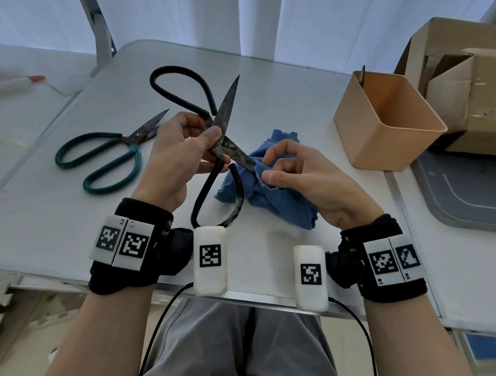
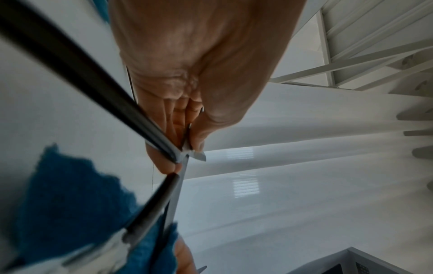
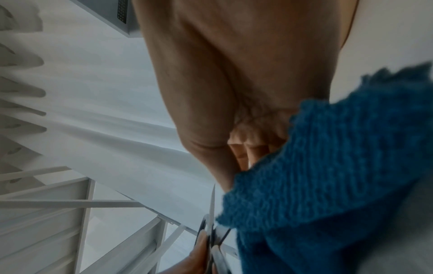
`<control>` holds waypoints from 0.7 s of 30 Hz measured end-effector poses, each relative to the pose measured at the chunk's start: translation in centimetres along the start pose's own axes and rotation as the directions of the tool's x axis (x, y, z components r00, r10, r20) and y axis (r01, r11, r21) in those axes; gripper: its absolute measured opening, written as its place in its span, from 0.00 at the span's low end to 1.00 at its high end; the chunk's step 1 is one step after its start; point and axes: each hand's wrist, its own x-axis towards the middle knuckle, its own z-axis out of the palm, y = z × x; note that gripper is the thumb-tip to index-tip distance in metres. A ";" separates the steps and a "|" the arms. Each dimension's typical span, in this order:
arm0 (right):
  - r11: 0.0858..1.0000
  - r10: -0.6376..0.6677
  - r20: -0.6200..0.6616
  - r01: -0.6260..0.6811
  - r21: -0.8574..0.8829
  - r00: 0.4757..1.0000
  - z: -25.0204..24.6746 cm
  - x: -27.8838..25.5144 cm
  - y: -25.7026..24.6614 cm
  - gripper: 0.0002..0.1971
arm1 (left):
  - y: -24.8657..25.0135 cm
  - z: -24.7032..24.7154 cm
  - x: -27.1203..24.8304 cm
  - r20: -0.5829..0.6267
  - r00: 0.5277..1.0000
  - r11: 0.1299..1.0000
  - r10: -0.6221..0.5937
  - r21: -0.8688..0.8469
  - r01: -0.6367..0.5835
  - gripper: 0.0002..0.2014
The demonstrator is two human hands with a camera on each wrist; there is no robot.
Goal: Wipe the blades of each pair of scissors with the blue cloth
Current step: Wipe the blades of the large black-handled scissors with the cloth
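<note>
The left hand point(image 1: 177, 153) pinches the black scissors point(image 1: 224, 125) at the pivot between thumb and fingers, blades spread wide, one blade pointing up and away from the hand and the other running across to the right hand point(image 1: 305, 178). That hand pinches the cloth point(image 1: 273, 196) around the tip of that blade, the rest of the cloth hanging down to the table point(image 1: 279, 100) beneath it. Two pairs of scissors are counted: the black one held, and the green scissors point(image 1: 107, 153) lying on the table just left of the left hand; one cloth, and one bin point(image 1: 386, 122) beyond the right hand.
</note>
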 end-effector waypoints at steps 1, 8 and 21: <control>1.000 0.008 -0.019 -0.008 0.005 1.000 -0.2 0.0 0.0 0.08 | 0.0 0.0 0.0 -0.009 1.000 1.000 0.001 -0.001 -0.001 0.07; 0.995 0.025 -0.318 0.007 0.098 0.948 -0.3 0.9 0.2 0.06 | 0.4 -0.6 0.7 -0.056 0.998 1.000 0.002 -0.003 -0.003 0.09; 0.966 -0.059 -0.151 0.095 0.241 0.987 1.4 1.0 -1.8 0.08 | 0.0 1.2 -0.2 0.035 0.999 1.000 0.015 -0.003 -0.015 0.06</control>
